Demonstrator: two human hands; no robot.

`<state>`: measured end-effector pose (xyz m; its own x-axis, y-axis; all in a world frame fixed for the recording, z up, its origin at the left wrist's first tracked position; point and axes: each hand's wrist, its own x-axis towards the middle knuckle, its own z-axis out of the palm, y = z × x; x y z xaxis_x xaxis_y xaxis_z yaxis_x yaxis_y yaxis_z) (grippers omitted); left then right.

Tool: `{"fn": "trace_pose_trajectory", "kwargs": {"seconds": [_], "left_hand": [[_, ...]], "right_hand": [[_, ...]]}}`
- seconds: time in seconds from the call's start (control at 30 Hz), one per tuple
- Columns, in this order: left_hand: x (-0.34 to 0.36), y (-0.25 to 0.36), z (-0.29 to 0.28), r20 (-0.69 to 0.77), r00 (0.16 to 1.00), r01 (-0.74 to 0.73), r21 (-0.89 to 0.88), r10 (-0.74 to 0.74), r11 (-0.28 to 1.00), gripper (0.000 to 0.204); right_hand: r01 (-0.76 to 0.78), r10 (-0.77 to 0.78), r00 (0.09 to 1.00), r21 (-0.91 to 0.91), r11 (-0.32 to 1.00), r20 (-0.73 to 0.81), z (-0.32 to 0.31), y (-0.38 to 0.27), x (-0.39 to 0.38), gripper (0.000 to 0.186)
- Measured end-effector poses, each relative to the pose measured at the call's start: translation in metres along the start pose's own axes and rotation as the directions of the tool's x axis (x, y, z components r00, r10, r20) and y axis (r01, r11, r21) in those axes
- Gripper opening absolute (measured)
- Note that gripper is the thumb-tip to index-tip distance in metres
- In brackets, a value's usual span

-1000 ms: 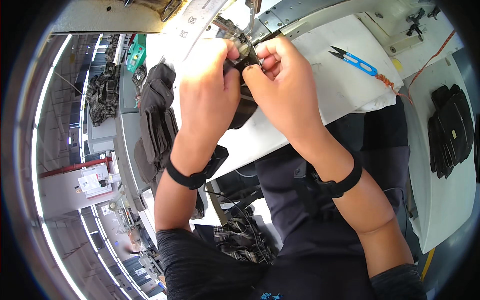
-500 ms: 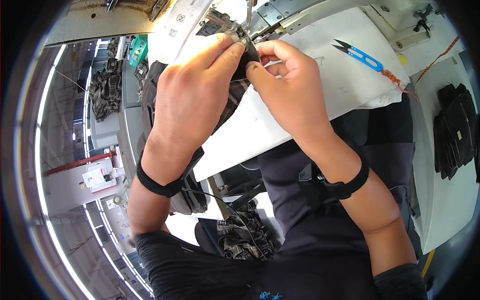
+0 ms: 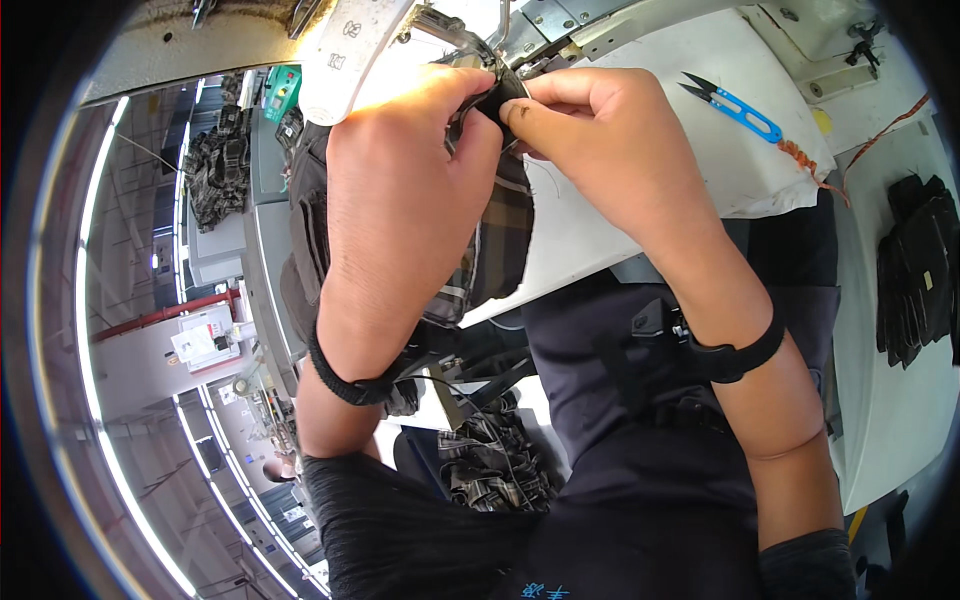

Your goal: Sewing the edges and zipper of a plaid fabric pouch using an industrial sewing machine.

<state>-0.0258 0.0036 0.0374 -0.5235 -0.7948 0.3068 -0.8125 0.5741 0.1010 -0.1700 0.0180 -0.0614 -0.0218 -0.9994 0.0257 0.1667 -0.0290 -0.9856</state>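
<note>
Dark plaid fabric (image 3: 510, 230) hangs from my fingers beside the needle area of a white sewing machine (image 3: 352, 45). My left hand (image 3: 410, 170) pinches its upper edge between thumb and fingers, close to the machine's metal foot parts. Against it, my right hand (image 3: 625, 140) grips a small dark part of the same fabric with thumb and forefinger; its other fingers are curled and partly hidden. Loose threads stick out by the cloth edge. Blue thread snips (image 3: 742, 112), tied to an orange cord, lie on the white work surface (image 3: 660, 110) to the right.
A stack of dark fabric pieces (image 3: 918, 270) rests on a side table at the far right. More plaid cloth (image 3: 490, 460) lies low beside my lap. To the left are hanging plaid pieces (image 3: 217, 180) and a green box (image 3: 282, 93).
Both hands have turned and shifted a little, staying close together on the fabric. More of the plaid cloth now shows between and below them. The whole view has shifted slightly.
</note>
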Motion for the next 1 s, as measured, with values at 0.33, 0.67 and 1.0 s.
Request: {"fn": "trace_pose_trajectory", "kwargs": {"seconds": [0.33, 0.67, 1.0], "left_hand": [[0.001, 0.015, 0.006, -0.04, 0.985, 0.17, -0.01, -0.17, 0.985, 0.025], [-0.001, 0.018, 0.007, -0.05, 0.993, 0.106, 0.065, -0.102, 0.992, 0.02], [-0.004, 0.007, 0.012, -0.025, 0.999, -0.028, 0.236, 0.035, 0.971, 0.021]], "right_hand": [[0.059, -0.057, 0.997, -0.045, 0.997, 0.05, -0.008, 0.006, 0.014, 0.029], [0.398, -0.535, 0.828, -0.495, 0.772, -0.167, 0.017, 0.008, 0.031, 0.027], [0.105, -0.162, 0.983, -0.456, 0.884, -0.087, 0.017, -0.01, 0.014, 0.029]]}}
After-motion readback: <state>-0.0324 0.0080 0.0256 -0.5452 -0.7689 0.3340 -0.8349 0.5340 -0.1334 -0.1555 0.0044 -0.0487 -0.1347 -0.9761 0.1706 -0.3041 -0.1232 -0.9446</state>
